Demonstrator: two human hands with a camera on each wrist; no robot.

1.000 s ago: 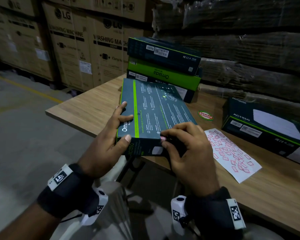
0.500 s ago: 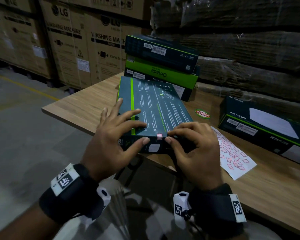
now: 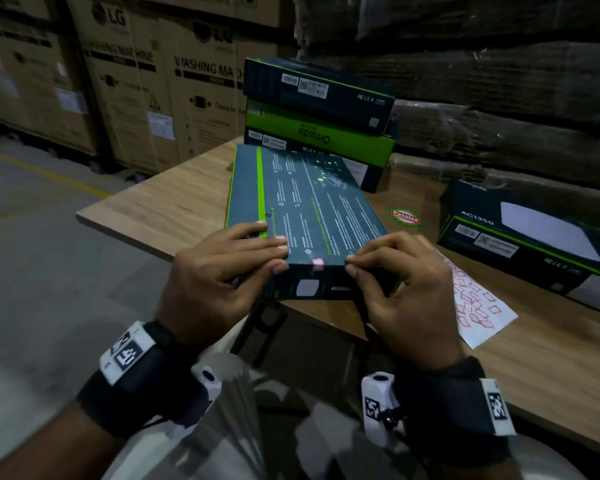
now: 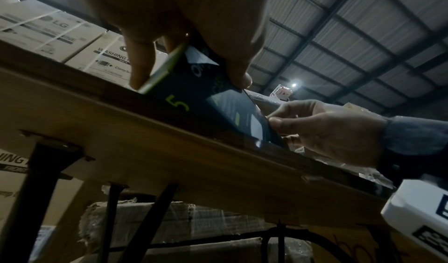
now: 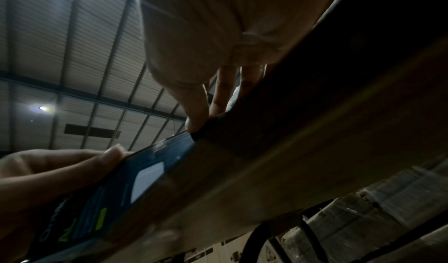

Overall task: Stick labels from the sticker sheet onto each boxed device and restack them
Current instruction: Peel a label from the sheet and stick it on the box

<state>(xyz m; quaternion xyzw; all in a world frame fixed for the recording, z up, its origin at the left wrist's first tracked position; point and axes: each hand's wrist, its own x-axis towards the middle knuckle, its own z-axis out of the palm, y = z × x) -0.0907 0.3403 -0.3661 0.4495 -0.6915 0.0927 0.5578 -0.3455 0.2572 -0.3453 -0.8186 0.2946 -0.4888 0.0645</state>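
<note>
A dark teal boxed device [image 3: 305, 209] with a green stripe lies flat on the wooden table [image 3: 174, 199], its near end over the table edge. A small red-and-white label [image 3: 317, 264] sits folded over its near top edge. My left hand [image 3: 280, 256] grips the near left corner, fingers on top and thumb on the front face. My right hand [image 3: 351, 265] pinches the near edge just right of the label. The wrist views show the box [image 4: 213, 102] [image 5: 145, 175] from below. The sticker sheet [image 3: 475, 303] lies right of my right hand.
A stack of three similar boxes [image 3: 317, 109] stands behind the held box. Another box marked AC1350 [image 3: 520, 233] lies at the right. A round red-and-green sticker [image 3: 405, 217] is on the table. Large cardboard cartons [image 3: 125, 81] and wrapped pallets stand behind.
The box went from tilted up to flat on the table. My left hand shifted from its left side to the near corner. My right fingers came off the label and moved right.
</note>
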